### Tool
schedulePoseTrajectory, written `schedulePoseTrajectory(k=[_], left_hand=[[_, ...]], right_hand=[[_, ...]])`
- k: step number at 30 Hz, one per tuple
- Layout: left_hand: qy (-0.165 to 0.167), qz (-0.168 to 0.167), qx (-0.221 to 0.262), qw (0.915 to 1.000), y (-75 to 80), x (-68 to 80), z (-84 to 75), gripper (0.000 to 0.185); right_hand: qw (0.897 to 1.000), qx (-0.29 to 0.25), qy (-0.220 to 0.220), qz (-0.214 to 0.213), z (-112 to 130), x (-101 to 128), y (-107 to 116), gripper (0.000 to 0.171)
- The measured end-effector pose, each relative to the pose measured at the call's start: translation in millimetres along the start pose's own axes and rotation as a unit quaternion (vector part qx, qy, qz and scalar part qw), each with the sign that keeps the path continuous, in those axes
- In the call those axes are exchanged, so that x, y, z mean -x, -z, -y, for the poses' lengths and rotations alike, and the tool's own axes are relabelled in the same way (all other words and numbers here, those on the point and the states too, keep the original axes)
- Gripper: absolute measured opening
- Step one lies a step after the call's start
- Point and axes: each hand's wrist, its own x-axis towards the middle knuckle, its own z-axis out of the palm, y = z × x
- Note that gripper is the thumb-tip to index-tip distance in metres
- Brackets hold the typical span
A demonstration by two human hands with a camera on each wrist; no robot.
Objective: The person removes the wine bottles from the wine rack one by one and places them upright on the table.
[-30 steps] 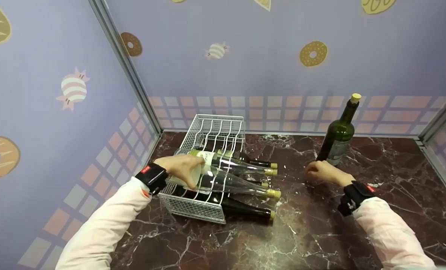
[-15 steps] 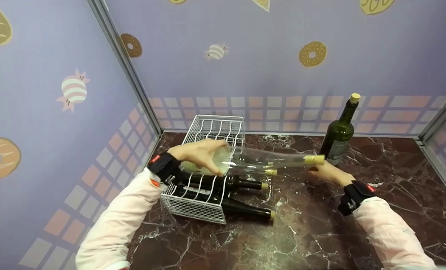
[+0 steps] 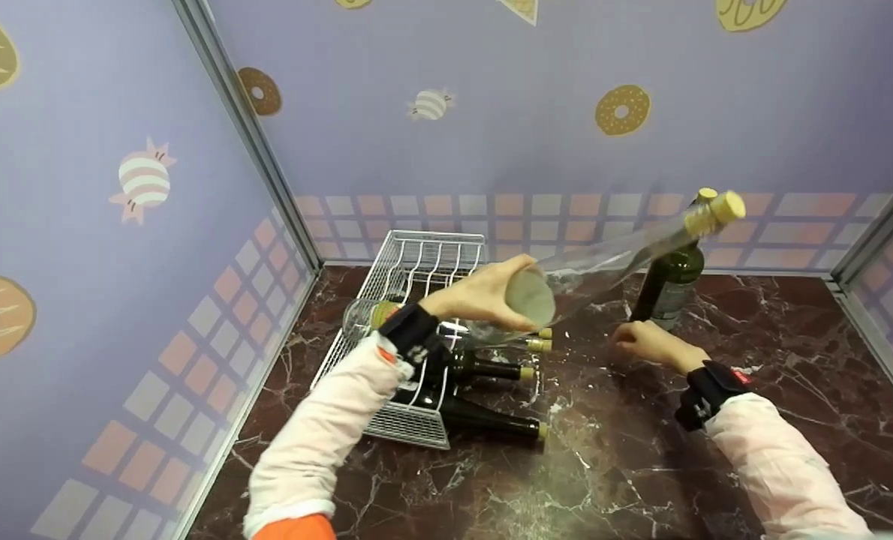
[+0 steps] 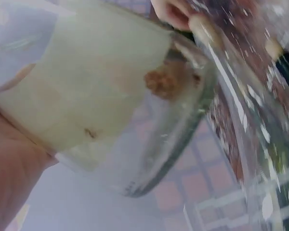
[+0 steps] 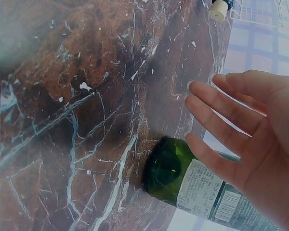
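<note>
My left hand (image 3: 484, 300) grips the base of a clear glass bottle (image 3: 611, 259) and holds it in the air, tilted, its gold-capped neck pointing up and to the right. The left wrist view shows that bottle's pale label and base (image 4: 111, 96) close up. My right hand (image 3: 645, 343) hovers open just above the marble table (image 3: 754, 330), its fingers straight, beside the foot of an upright dark green bottle (image 3: 675, 274). That green bottle's base and label (image 5: 183, 175) lie next to my right hand's fingers (image 5: 216, 125) in the right wrist view.
A white wire rack (image 3: 416, 270) stands at the back left against the wall and holds several bottles lying on their sides: dark ones (image 3: 484, 367) with necks pointing right and a clear one (image 3: 360, 319). Purple patterned walls close in three sides.
My left hand has lifted the clear bottle out of the rack, carried it right and tipped its neck upward. My right hand has stayed by the green bottle.
</note>
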Motion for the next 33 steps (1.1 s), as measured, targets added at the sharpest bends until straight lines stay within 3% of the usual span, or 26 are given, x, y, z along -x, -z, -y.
schedulePoseTrajectory(k=[10,15,18,23,33], left_hand=[[-0.024,-0.118,0.070,0.9902,-41.1,-40.4,-2.5,0.068],[-0.018,-0.151,0.113,0.9819,-63.9,-51.4,-5.8,0.066],[-0.010,-0.164,0.128,0.9782,-76.1,-55.8,-4.2,0.066],[-0.029,-0.184,0.121,0.9749,-93.3,-60.9,4.3,0.066],[-0.020,-0.221,0.128,0.9666,-121.5,-57.0,13.8,0.065]], right_hand=[[1.000,-0.009,-0.004,-0.009,-3,4,2,0.009],[1.000,-0.002,0.004,-0.017,-5,6,2,0.007],[1.000,0.004,0.005,-0.019,-5,6,3,0.007],[1.000,-0.007,-0.007,-0.013,-6,7,5,0.009],[1.000,-0.005,-0.018,-0.024,-9,11,6,0.005]])
